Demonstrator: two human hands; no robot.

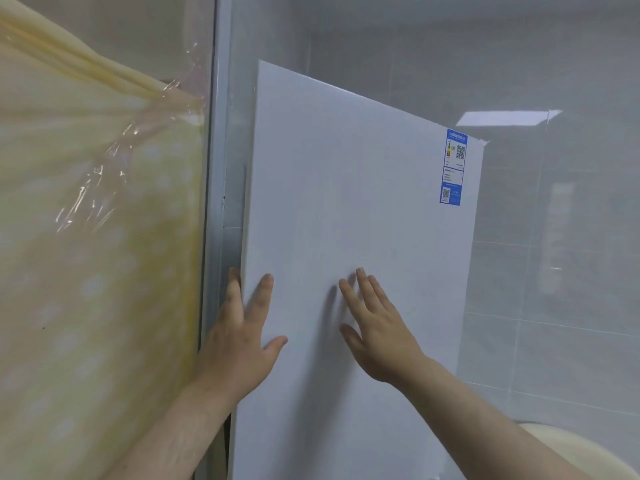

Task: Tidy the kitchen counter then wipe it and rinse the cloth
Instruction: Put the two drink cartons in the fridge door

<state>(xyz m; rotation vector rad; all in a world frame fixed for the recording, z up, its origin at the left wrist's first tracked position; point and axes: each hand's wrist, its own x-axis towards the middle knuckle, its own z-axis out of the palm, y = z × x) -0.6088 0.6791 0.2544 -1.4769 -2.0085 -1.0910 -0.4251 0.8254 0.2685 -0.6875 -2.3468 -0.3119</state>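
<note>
Head view, from left to right: a pale yellow curtain (86,254) with faint white dots fills the left side, bunched toward its upper right where clear plastic film (114,157) wrinkles over it. Just beside it runs a grey vertical frame (216,168). Next comes a tall white fridge door (346,202), tilted in the picture so its top edge slopes down to the right. The left hand (242,334) lies at the door's left edge, fingers straight and released: some fingers reach round the edge into the gap by the frame, while one finger and the thumb rest flat on the white front. The right hand (374,334) is laid flat on the door face near its middle, fingers straight and slightly spread, grasping nothing. A blue energy label (454,167) sticks near the door's upper right corner. Grey wall tiles (554,271) lie behind and to the right, and a cream rounded object (581,452) shows at the bottom right corner. Neither the counter nor the cloth can be seen.
</note>
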